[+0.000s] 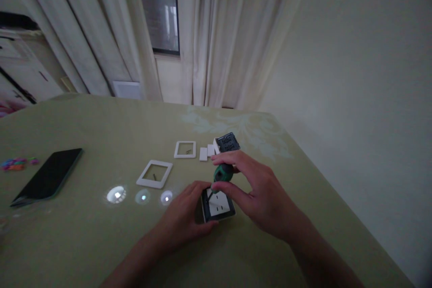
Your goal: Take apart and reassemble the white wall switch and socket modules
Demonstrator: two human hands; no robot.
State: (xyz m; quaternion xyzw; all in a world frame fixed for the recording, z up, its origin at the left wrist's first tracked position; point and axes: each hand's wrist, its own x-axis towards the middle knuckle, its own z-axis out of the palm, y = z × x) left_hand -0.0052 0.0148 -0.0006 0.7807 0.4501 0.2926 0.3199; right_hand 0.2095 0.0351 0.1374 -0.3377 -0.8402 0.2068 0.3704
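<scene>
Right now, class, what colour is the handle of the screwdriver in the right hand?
The screwdriver handle is green and black, seen best in the head view.

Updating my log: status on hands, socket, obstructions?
Left hand holds socket. Right hand grips green screwdriver, shaft angled to socket's left side; tip contact unclear. White frames lie apart, leftward.

Pale curtains [232, 31]; narrow window [157, 9]

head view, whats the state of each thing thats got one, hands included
left hand: holding the socket by its edges
right hand: gripping the screwdriver
screwdriver: tilted, tip down at the socket
socket: white face up, dark border uncovered
nearer frame: flat, off the socket
farther frame: flat, off the socket
dark folder: flat, seemingly closed
curtains: parted at the window
</scene>
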